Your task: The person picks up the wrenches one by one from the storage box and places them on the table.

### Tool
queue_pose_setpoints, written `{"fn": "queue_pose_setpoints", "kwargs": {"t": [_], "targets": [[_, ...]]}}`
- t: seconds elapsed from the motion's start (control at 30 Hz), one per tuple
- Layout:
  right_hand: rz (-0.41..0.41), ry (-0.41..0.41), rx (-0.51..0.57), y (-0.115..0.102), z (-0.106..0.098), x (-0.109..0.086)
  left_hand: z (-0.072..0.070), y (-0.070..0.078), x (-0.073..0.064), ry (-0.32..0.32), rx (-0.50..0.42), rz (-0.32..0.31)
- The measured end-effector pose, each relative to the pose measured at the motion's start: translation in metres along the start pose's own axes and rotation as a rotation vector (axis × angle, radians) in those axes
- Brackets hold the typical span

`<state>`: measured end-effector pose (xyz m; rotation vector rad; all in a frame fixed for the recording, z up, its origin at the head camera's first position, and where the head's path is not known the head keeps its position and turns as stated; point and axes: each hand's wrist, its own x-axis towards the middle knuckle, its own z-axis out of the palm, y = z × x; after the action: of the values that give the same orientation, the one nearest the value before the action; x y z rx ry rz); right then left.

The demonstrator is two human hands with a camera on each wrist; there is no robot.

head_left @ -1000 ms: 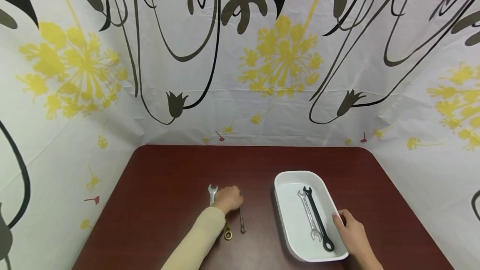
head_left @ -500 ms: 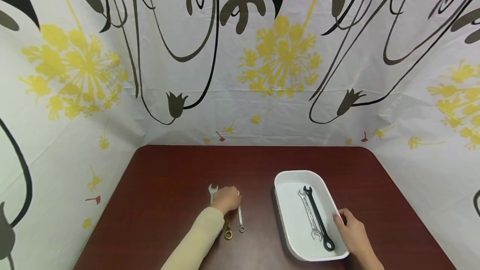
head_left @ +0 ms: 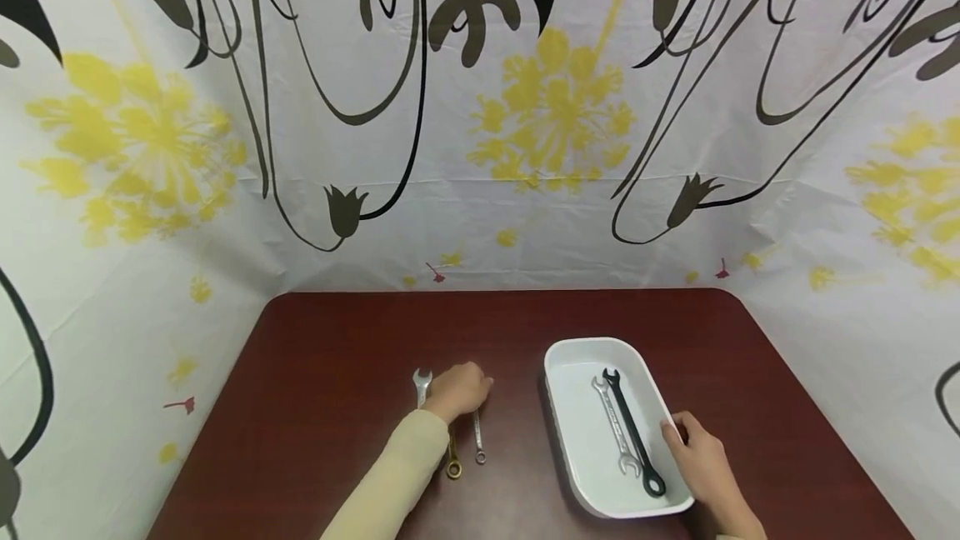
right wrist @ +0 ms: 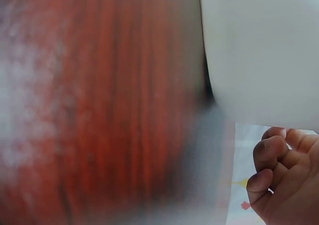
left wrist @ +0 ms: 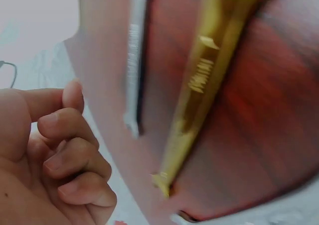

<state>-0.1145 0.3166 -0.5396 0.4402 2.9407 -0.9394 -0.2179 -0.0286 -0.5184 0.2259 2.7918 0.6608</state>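
In the head view my left hand (head_left: 459,390) is over several wrenches on the table. The left wrist view shows its fingers loosely bent, with nothing between them. Just beside it lies a small silver wrench (left wrist: 133,65), then a gold wrench (left wrist: 194,90). A larger silver wrench (head_left: 422,385) shows its open end left of the hand; the rest is hidden. My right hand (head_left: 703,461) grips the right rim of a white tray (head_left: 581,415), thumb on the edge and fingers below. Inside lie a silver wrench (head_left: 617,427) and a black wrench (head_left: 634,433), side by side.
The dark red-brown table (head_left: 337,357) has rounded far corners. Behind and beside it hangs a white cloth (head_left: 525,265) printed with flowers. The tray stands to the right of the loose wrenches.
The small silver wrench, earlier tilted under the left hand, now lies beside the gold one. The left hand has shifted slightly right and come off it. The right hand keeps its grip on the tray.
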Motion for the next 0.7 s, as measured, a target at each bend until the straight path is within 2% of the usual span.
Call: {"fn": "queue_pose_setpoints", "kwargs": {"t": [0.23, 0.47, 0.7], "targets": [[-0.002, -0.008, -0.002, 0.0, 0.0, 0.001, -0.007, 0.023, 0.005, 0.039, -0.101, 0.103], [0.009, -0.018, 0.005, 0.0, -0.001, 0.001, -0.013, 0.054, 0.001, 0.073, -0.154, 0.159], [-0.007, 0.002, 0.008, 0.002, 0.001, 0.001, -0.009, 0.086, 0.005, 0.084, -0.148, 0.221]]}}
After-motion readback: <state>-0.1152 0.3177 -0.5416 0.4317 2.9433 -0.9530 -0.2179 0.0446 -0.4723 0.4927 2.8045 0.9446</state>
